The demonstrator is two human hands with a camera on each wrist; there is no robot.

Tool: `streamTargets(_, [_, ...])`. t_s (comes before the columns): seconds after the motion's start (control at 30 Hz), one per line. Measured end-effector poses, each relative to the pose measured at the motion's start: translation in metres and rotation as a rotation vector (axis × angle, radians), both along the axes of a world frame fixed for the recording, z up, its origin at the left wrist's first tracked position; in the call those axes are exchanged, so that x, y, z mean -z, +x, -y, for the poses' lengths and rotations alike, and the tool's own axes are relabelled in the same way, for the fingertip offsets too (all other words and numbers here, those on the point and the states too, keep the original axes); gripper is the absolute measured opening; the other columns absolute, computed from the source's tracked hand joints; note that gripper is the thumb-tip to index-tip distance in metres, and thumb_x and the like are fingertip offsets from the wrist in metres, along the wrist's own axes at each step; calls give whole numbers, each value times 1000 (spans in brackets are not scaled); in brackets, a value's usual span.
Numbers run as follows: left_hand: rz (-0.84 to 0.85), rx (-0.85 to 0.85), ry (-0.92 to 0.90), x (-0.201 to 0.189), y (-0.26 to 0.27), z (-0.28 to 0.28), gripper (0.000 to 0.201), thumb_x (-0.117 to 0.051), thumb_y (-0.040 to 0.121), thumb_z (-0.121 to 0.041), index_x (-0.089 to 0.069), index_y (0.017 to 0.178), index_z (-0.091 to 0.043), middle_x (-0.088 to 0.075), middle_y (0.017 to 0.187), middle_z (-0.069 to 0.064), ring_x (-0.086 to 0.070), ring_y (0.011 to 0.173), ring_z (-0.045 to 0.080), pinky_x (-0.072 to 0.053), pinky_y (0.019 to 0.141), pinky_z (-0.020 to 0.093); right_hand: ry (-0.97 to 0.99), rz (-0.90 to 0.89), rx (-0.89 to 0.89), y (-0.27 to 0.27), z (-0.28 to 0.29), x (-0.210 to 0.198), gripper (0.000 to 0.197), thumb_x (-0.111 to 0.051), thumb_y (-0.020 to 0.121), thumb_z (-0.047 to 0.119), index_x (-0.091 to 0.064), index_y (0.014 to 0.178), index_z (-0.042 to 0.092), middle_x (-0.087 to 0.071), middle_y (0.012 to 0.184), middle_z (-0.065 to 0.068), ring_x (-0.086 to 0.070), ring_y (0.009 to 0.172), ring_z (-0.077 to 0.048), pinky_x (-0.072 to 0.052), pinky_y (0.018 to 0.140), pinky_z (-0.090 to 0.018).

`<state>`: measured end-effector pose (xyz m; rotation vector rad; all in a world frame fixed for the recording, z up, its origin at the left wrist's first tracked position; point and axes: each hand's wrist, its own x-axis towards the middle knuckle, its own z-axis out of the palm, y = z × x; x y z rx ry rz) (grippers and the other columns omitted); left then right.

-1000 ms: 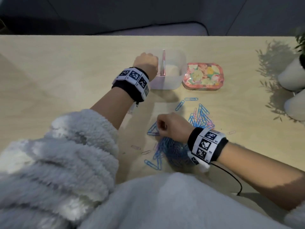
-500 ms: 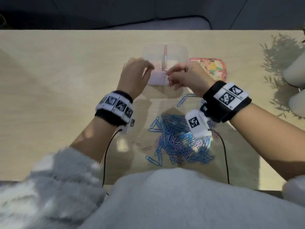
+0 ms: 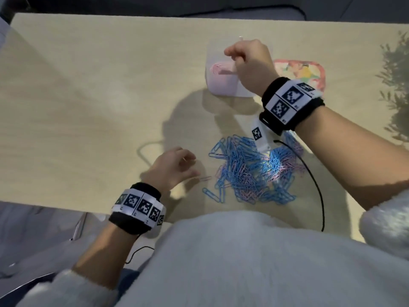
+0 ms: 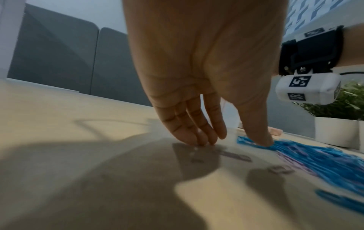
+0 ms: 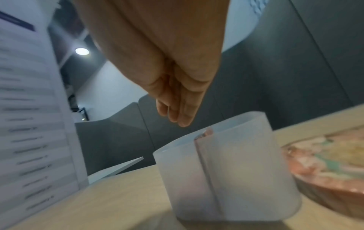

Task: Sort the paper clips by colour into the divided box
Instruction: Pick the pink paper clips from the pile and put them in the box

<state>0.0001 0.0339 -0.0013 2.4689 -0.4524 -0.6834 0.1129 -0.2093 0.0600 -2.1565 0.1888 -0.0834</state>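
Observation:
A heap of blue and pink paper clips lies on the table near my body. The translucent divided box stands farther back, with pink clips in its left compartment. My right hand hovers over that box; in the right wrist view its fingers hang together above the box and its divider, and no clip shows in them. My left hand is spread at the heap's left edge. Its fingertips touch the table beside loose pink clips.
A floral tin sits right of the box, partly behind my right wrist. White plant pots stand at the table's right end. A black cable runs past the heap's right side. The wooden table stretches bare to the left.
My left hand has left the box and come down to the table beside the heap. My right hand has moved over the box's left compartment.

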Motion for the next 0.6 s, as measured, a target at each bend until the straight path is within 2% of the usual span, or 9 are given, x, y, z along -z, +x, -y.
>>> streamTargets(0.07, [-1,14,-13,4,-8,2,36,-78,70,-33,-64,99,-16,-54,91,-7,-52,78,8,-37,67,8,-99,115,-51,-26,-2,2,35,-38,80,1,-69,96,5,-67,96,-9,-61,89,-19,-50,82,-19])
streamTargets(0.13, [39,21,5,6,-14,4,26,-75,74,-27,-65,94,-14,-56,90,-4,-53,79,11,-36,67,8,-91,42,-188,-66,-11,10,24,-48,81,1,-70,89,7,-67,85,-4,-58,77,-14,-47,72,-17])
streamTargets(0.17, [66,20,17,7,-15,5,20,-72,77,-24,-66,92,-13,-58,90,-1,-55,80,14,-37,68,13,-94,-20,-310,-87,-16,18,20,-52,80,0,-70,88,6,-67,82,-4,-56,74,-14,-46,70,-20])
streamTargets(0.23, [102,21,39,8,-15,6,10,-67,80,-18,-67,89,-12,-63,90,4,-58,82,20,-38,71,21,-219,-145,-573,-126,-22,36,15,-58,80,4,-69,89,7,-67,88,-9,-56,81,-19,-44,76,-31])
streamTargets(0.3, [101,17,68,9,-13,8,8,-65,81,-13,-66,88,-10,-64,91,8,-59,85,23,-38,72,25,-441,-229,-757,-152,-20,54,16,-59,84,13,-68,98,12,-63,102,-8,-51,100,-23,-39,84,-34])
streamTargets(0.37, [94,21,87,11,-12,11,8,-62,82,-10,-65,88,-6,-62,93,12,-58,87,26,-37,73,26,-534,-212,-773,-163,-12,63,17,-58,86,16,-68,100,14,-60,105,-7,-49,104,-26,-42,82,-37])
streamTargets(0.47, [130,60,82,14,-12,17,7,-58,82,-5,-61,88,-2,-58,94,17,-55,89,32,-38,77,31,-556,-123,-698,-173,7,71,11,-59,83,10,-70,86,10,-62,91,-11,-54,92,-32,-48,73,-44])
streamTargets(0.6, [187,39,62,15,-17,23,13,-55,86,-10,-57,98,-5,-57,98,14,-54,91,29,-38,78,30,-626,-91,-599,-176,28,70,13,-60,77,4,-71,77,10,-65,82,-10,-56,83,-35,-46,70,-38])
